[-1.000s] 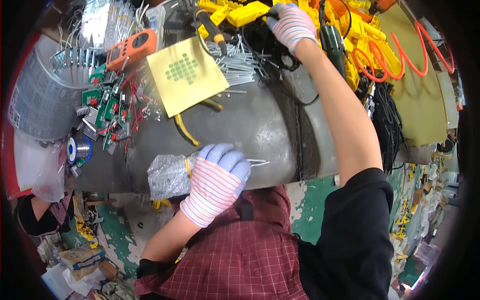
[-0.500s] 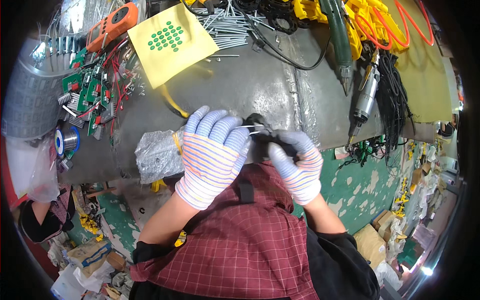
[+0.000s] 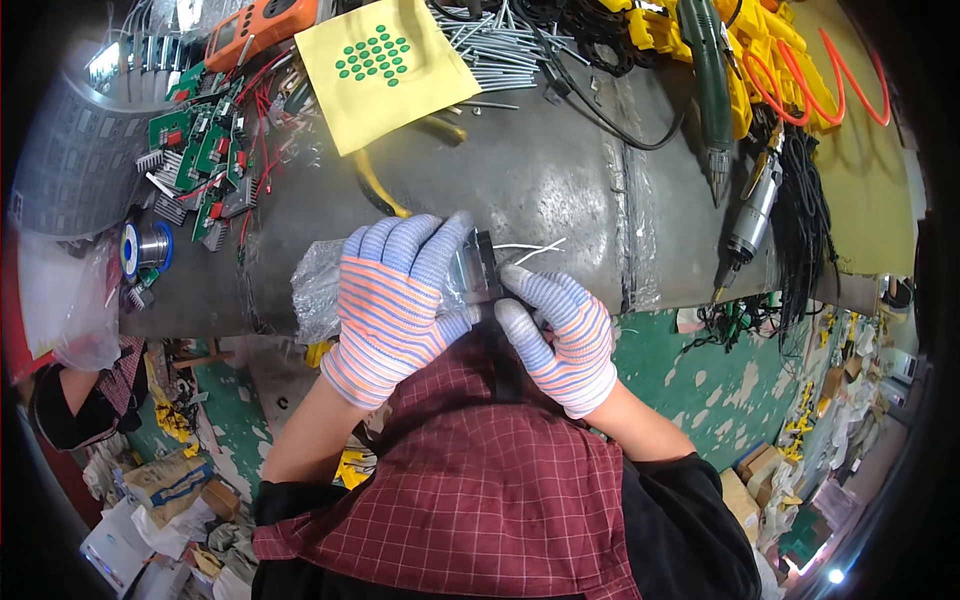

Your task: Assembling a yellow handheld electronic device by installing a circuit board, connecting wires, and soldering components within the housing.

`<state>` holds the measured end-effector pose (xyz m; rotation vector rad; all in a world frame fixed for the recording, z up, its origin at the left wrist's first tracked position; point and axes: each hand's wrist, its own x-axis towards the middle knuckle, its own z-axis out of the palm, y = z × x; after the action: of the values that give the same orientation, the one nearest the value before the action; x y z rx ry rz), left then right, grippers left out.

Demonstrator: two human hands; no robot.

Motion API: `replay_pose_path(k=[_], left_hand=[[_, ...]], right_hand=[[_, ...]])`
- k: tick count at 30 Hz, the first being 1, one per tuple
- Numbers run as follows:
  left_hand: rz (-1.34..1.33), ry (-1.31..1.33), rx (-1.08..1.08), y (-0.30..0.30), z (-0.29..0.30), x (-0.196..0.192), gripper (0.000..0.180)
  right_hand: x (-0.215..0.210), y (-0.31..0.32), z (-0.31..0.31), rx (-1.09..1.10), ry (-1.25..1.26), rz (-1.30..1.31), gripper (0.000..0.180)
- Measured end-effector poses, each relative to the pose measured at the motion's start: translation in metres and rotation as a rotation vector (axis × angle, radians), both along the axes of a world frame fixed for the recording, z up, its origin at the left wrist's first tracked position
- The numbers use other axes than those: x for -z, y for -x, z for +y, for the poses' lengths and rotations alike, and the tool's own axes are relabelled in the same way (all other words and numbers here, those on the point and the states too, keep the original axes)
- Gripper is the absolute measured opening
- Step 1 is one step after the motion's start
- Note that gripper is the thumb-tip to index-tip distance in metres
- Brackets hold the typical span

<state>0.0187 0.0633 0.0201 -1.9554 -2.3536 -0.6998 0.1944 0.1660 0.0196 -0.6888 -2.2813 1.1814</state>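
Both my hands wear striped knit gloves. My left hand (image 3: 398, 300) is wrapped round a clear, rounded part with a black rim (image 3: 486, 262), much of it hidden by the fingers. At the near end of that rim, the thumb and fingers of my right hand (image 3: 562, 335) close on its dark edge. Thin white wires (image 3: 535, 248) stick out to the right beyond the rim. Crumpled clear plastic wrap (image 3: 317, 285) shows left of my left hand. Just past its fingertips lies a curved yellow tool handle (image 3: 377, 188).
Circuit boards (image 3: 205, 150) with red wires and a solder spool (image 3: 146, 248) lie left. Farther back are a yellow sheet with green dots (image 3: 375, 75), an orange meter (image 3: 262, 28) and metal rods (image 3: 500, 60). A green power screwdriver (image 3: 709, 90) and silver air screwdriver (image 3: 756, 210) are right.
The black part has turned between my hands, so its clear body and rim now show. My right hand has moved left and nearer my left hand. The whole view has shifted slightly.
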Motion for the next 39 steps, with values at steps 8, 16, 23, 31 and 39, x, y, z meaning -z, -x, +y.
replay_pose_path(k=[8,16,23,31,39], left_hand=[[-0.136,0.031,0.034,0.003,0.004,-0.006,0.076],[-0.094,0.011,0.02,-0.001,0.006,-0.007,0.076],[-0.108,0.018,-0.026,0.0,0.006,-0.008,0.074],[-0.113,0.025,-0.023,-0.003,0.009,-0.01,0.072],[-0.113,0.013,-0.027,-0.003,0.008,-0.009,0.069]], right_hand=[[0.001,0.006,0.01,-0.04,-0.062,0.001,0.028],[-0.012,0.005,0.027,-0.165,0.022,-0.117,0.028],[-0.083,0.081,0.146,-0.128,-0.205,-0.161,0.023],[-0.054,0.218,0.289,0.278,-0.738,-0.226,0.04],[-0.033,0.273,0.252,-0.205,-0.859,-0.752,0.053]])
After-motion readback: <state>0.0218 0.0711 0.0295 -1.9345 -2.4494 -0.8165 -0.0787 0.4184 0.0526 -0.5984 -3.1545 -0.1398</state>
